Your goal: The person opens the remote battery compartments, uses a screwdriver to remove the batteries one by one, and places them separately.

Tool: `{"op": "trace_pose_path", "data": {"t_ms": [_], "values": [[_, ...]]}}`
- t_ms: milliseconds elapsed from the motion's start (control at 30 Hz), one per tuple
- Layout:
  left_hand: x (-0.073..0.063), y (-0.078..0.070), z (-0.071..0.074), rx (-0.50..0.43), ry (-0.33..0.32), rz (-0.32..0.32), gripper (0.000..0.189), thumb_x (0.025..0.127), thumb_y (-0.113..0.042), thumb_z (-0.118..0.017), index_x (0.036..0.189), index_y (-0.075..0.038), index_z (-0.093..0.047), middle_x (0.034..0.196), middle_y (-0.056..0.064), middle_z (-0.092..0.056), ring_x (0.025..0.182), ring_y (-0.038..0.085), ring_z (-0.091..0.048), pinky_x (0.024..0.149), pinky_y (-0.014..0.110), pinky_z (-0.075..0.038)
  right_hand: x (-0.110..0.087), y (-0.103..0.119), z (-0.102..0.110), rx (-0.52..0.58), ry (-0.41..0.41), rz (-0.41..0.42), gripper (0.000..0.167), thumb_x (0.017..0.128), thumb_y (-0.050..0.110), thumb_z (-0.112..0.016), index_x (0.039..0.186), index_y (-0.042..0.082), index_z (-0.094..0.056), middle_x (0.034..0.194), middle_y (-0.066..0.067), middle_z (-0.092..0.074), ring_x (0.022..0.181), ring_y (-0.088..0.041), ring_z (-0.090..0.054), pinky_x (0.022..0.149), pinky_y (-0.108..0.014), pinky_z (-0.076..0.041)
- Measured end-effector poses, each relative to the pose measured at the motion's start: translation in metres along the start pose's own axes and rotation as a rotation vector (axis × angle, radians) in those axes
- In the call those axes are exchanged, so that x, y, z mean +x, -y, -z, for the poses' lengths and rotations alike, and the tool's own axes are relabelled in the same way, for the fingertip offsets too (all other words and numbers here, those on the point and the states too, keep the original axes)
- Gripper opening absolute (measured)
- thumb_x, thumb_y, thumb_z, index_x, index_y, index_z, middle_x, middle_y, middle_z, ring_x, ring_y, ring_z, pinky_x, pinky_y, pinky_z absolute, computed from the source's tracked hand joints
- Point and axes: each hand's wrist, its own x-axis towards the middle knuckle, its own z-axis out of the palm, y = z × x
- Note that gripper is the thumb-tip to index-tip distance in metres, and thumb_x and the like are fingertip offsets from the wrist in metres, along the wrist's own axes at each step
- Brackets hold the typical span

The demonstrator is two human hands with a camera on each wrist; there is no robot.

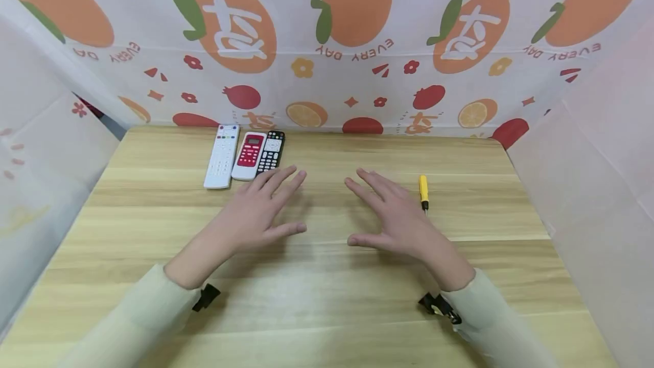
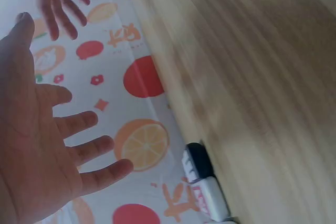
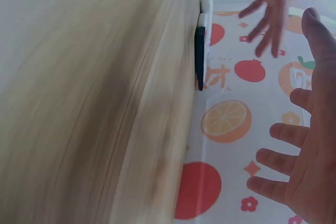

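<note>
In the head view, we see the left hand [image 1: 255, 217] left of centre and the right hand [image 1: 401, 217] right of centre, fingers and thumbs spread apart, holding nothing above the pale wood-grain tabletop [image 1: 317, 311].

Toward the upper left lie three slim handsets, side by side: a long white plastic remote control [image 1: 222, 158], a white plastic remote with a red button panel [image 1: 249, 157] and a black plastic remote with pale buttons [image 1: 272, 149], its near end partly hidden by the left hand's fingers. We judge them light, stiff and rather smooth; we would pinch each across its long side edges, off the buttons, and not drop it.

Right of centre, just beyond the right hand, lies a yellow-handled screwdriver-like tool [image 1: 423, 188] with a black collar. It should be light, hard and apt to roll, so we would grasp the yellow handle.
</note>
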Motion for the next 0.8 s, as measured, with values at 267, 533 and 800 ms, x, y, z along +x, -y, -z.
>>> {"op": "trace_pose_path", "data": {"t_ms": [267,533,800], "values": [[0.011,0.013,-0.016,-0.067,0.092,0.143,0.095,0.09,-0.077,-0.042,0.161,-0.019,-0.017,0.16,0.017,-0.03,0.138,0.047,-0.037,0.101,0.064,-0.041,0.025,0.004,-0.019,0.109,0.016,-0.045,0.092,0.082,0.08,-0.054,0.158,0.036,-0.024,0.16,-0.001,-0.034,0.142,-0.026,-0.041,0.109,-0.051,-0.04],[0.022,0.032,-0.028,-0.137,0.115,0.306,0.099,0.088,-0.077,-0.048,0.161,-0.017,-0.018,0.157,0.021,-0.034,0.136,0.05,-0.038,0.096,0.069,-0.043,0.061,0.01,-0.04,0.365,0.151,-0.137,0.079,0.089,0.064,-0.061,0.156,0.033,-0.031,0.156,0.004,-0.04,0.142,-0.022,-0.041,0.113,-0.046,-0.036],[0.038,0.051,-0.024,-0.198,0.161,0.452,0.096,0.091,-0.067,-0.054,0.159,-0.009,-0.02,0.155,0.031,-0.029,0.136,0.056,-0.031,0.089,0.073,-0.043,0.111,0.014,-0.073,0.814,0.181,-0.329,0.069,0.094,0.037,-0.068,0.154,0.019,-0.037,0.147,-0.012,-0.05,0.133,-0.027,-0.051,0.108,-0.042,-0.043]]}}
